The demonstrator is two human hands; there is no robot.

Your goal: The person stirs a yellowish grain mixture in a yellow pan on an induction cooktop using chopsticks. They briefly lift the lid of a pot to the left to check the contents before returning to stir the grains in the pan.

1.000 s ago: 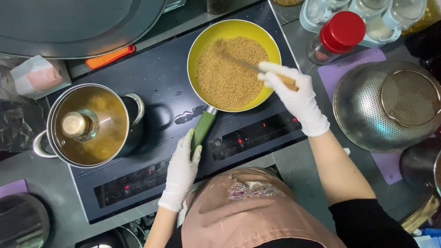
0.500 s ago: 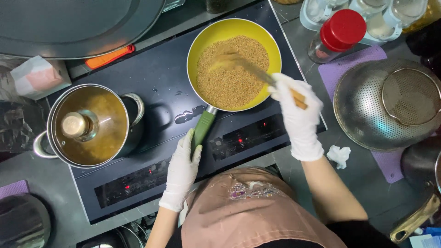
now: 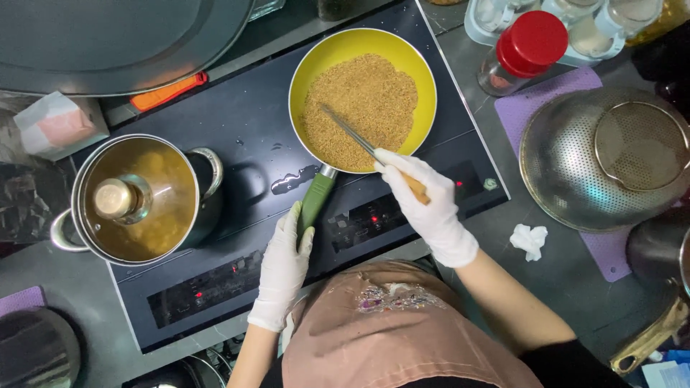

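Yellow round frying pan (image 3: 363, 50) of golden-brown grains (image 3: 359, 108) on the black induction cooktop (image 3: 237, 144), both gloved hands engaged.

Pan's green handle (image 3: 315, 201) points toward the person; left hand (image 3: 282, 266) fingers curl closed around its end. Right hand (image 3: 424, 205) grips the wooden handle of a thin metal utensil (image 3: 348, 133), fingers closed, tip resting in the grains. Left of the pan: lidded steel pot (image 3: 136, 197). Right: red-capped jar (image 3: 521, 50), steel colander (image 3: 607, 158), crumpled white tissue (image 3: 530, 239).
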